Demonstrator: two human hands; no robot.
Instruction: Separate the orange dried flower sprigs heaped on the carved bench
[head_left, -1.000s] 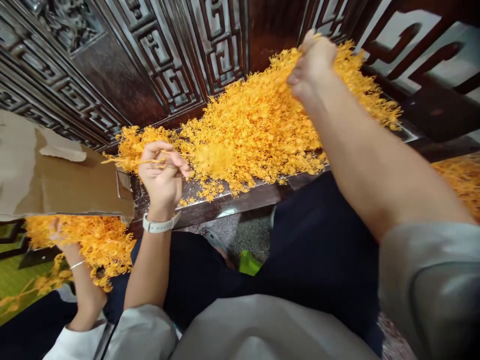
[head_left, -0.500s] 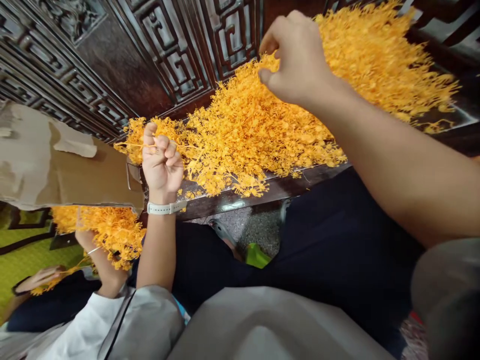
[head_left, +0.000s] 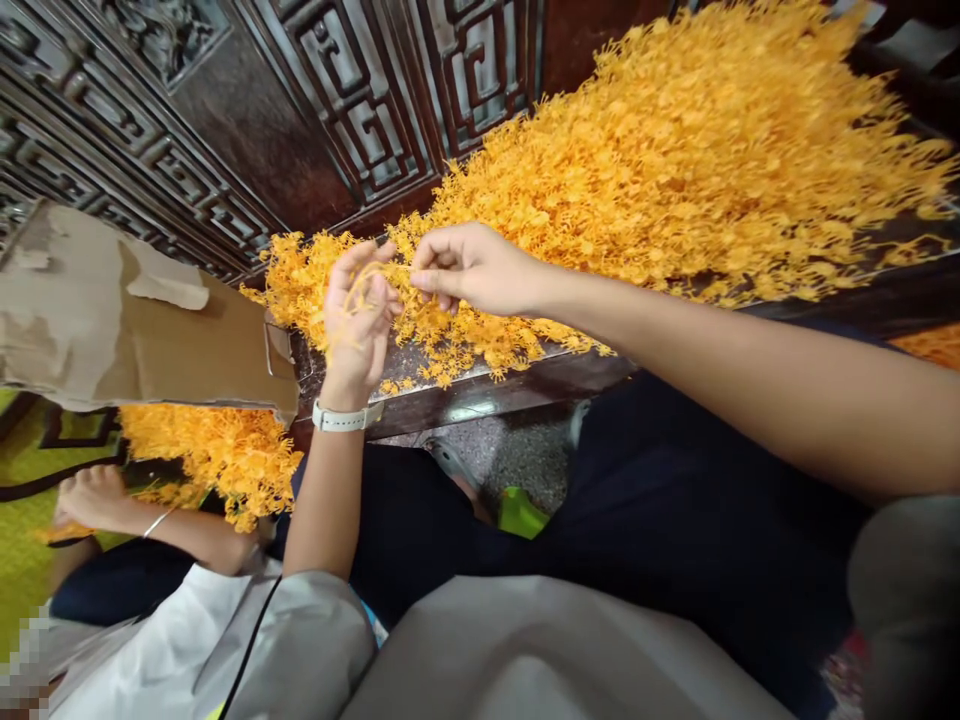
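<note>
A long heap of orange-yellow plastic flower sprigs (head_left: 660,170) lies on a dark wooden bench. Over its left part, my left hand (head_left: 358,320), with a pale watch strap at the wrist, is raised palm towards me. Its fingers curl loosely about a thin yellow plastic sprig (head_left: 367,285), which is smeared by motion across the palm. My right hand (head_left: 476,268) comes in from the right, thumb and fingertips pinched on the sprig's right end. The two hands are close together but apart, and the fingertips of the left are partly blurred.
A torn cardboard box (head_left: 150,320) stands left of my left hand. Below it lie more orange sprigs (head_left: 217,455), beside a co-worker's hand (head_left: 94,495). Carved dark wood (head_left: 360,90) rises behind the heap. The bench's front edge (head_left: 480,405) runs above my knees.
My right hand has come down and left from above the heap to meet my left hand at the sprig. My left hand has turned slightly. The co-worker's braceleted hand has moved left.
</note>
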